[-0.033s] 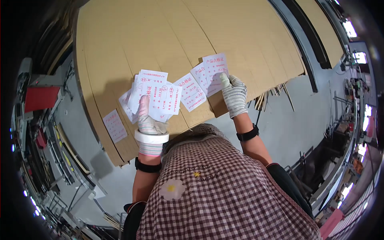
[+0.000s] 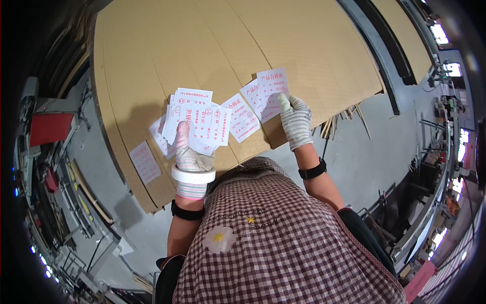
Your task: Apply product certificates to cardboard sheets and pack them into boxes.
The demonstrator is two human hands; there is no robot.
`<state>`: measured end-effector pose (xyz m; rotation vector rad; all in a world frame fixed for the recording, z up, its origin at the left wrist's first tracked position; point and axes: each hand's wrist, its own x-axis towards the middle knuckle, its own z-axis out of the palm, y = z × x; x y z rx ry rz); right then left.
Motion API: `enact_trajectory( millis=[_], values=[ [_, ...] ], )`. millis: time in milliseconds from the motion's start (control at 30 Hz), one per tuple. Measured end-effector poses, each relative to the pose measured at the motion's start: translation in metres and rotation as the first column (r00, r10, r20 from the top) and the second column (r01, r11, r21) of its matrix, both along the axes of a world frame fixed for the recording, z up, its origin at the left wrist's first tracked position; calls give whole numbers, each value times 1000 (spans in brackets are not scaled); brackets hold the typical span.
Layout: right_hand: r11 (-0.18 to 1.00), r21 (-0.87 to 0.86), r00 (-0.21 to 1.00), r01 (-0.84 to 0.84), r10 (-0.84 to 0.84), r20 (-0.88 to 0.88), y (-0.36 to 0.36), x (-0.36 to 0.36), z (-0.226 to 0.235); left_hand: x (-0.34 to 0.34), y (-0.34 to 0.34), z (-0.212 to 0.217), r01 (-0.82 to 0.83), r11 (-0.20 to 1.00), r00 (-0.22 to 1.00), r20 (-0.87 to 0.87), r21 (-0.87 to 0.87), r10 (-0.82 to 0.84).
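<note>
My left hand [image 2: 191, 154], in a pale striped glove, grips a fanned bunch of white paper slips [image 2: 195, 109] with red print, thumb on top. A roll of white tape [image 2: 193, 176] sits around that hand's wrist like a bracelet. My gloved right hand [image 2: 295, 119] closes its thumb over the lower right corner of another slip [image 2: 272, 86]; its fingers are partly hidden. Beside it, overlapping slips [image 2: 241, 117] lie on the brown cardboard [image 2: 202, 50]. One more slip [image 2: 145, 162] lies near the cardboard's left edge, and another [image 2: 161, 144] shows partly under the bunch.
The cardboard panels have long seams and end just ahead of my checked apron [image 2: 283, 233]. Thin wooden strips [image 2: 331, 124] stick out beneath the right edge. A red panel [image 2: 50, 129] and metal racks stand at left; dark bars [image 2: 390, 45] lie at far right.
The bunch in my left hand has shifted slightly to the right, showing a little more of the slip beneath it. My right hand stays almost in place.
</note>
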<state>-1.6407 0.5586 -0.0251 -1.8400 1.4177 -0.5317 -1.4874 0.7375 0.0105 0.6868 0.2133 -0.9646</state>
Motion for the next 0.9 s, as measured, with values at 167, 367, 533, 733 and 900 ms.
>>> enact_trajectory(
  millis=[167,367,533,733,900],
  values=[
    [992,-81,986,94,-81,147,0,-8,-3,-18,-40,-5,38,981,978,-194,-189,-75],
    [995,-82,992,58,-67,-104,-20,-19,10,-34,-89,-31,195,973,958,-190,-121,-216],
    [995,-80,952,-52,25,-304,-66,-31,36,-41,-99,-15,177,975,973,-128,-132,-194],
    [895,388,881,-222,13,473,-61,-40,71,-81,-131,0,2,999,1000,20,48,-3],
    [739,578,823,-346,-58,565,-75,-53,52,-110,-152,-1,-66,998,998,5,14,66]
  ],
)
